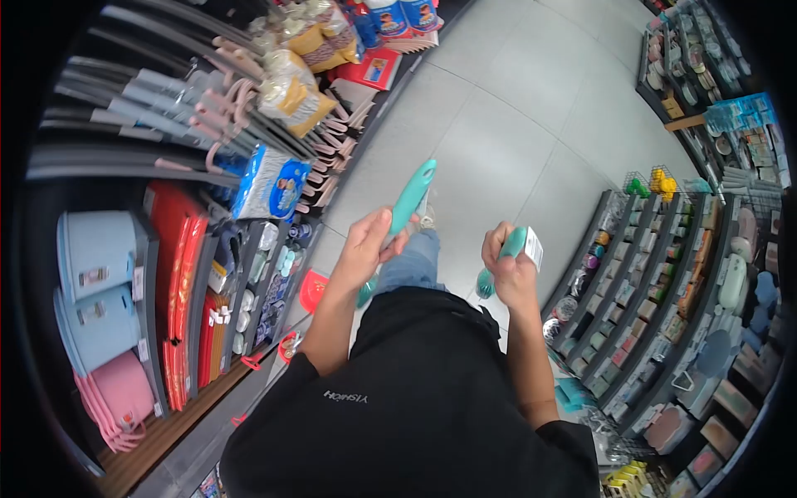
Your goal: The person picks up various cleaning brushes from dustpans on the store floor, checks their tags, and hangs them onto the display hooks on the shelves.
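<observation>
My left hand (368, 246) is closed around the teal handle (413, 195) of what looks like a brush. The handle points up and away, with a hanging hole at its tip. Below that hand shows a small dark-green part (366, 290), perhaps its head. In my right hand (510, 261) is a second teal handle (515, 241), with a white label (533, 248) beside it. A dark-green, bristly-looking head (485, 284) sticks out under this hand. Both hands are in front of my body, apart from each other.
Left stands a shelf with light-blue dustpans (98, 253), pink ones (124, 390), red packs (176, 290), and long grey poles (158, 100). Bagged goods (295, 91) lie farther up. Right is a rack of small goods (631, 290). Grey tiled floor (498, 116) runs between.
</observation>
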Demonstrator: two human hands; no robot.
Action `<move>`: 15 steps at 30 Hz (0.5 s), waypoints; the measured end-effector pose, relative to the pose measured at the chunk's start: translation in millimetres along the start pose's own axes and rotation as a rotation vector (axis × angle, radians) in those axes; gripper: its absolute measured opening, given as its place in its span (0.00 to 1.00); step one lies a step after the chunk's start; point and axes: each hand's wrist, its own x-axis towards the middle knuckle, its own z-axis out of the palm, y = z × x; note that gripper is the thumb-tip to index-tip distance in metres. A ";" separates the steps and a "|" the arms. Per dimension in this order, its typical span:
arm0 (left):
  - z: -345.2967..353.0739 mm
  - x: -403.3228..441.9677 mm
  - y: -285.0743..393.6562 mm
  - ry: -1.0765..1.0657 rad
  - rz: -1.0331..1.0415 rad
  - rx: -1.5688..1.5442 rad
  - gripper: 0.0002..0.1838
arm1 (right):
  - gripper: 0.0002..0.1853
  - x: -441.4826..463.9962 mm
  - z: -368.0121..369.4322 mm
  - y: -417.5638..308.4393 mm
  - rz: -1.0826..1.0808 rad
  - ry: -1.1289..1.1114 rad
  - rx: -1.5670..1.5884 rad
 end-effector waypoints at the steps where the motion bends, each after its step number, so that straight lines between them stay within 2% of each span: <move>1: 0.5 22.0 6.0 -0.020 -0.010 0.023 0.25 | 0.36 18.5 -7.0 -5.2 0.005 0.017 -0.049; 3: 1.9 68.0 20.9 -0.071 -0.006 0.086 0.25 | 0.37 58.0 -22.1 -16.2 -0.017 0.083 0.046; 7: 20.6 141.1 48.5 -0.120 -0.028 0.040 0.13 | 0.38 117.5 -64.9 -32.2 -0.100 0.191 0.326; 15: 66.6 267.7 65.7 -0.257 -0.125 0.089 0.15 | 0.38 195.2 -160.5 -50.3 -0.163 0.361 0.770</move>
